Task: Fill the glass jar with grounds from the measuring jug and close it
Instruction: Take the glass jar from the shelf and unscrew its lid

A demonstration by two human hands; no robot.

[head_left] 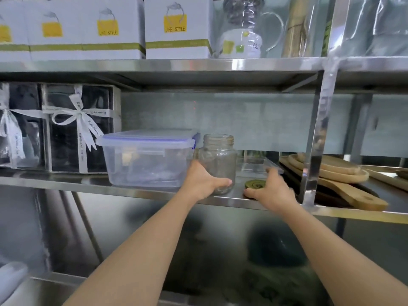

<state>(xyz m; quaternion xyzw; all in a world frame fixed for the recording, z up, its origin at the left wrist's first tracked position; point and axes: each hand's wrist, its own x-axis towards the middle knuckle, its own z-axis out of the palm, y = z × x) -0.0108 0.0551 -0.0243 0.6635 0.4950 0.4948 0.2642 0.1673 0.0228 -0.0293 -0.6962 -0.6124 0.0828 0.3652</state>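
Fingers (223, 183) around glass jar (217, 160) base

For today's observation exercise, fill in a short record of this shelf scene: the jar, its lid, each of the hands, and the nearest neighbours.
jar: glass jar, upright on the steel shelf, open, looks empty
lid: green lid, flat on the shelf, right of the jar
left hand: left hand wrapped around the jar's lower part
right hand: right hand on the lid, grip unclear
left neighbour: lidded plastic container
right neighbour: wooden boards
measuring jug: not identifiable
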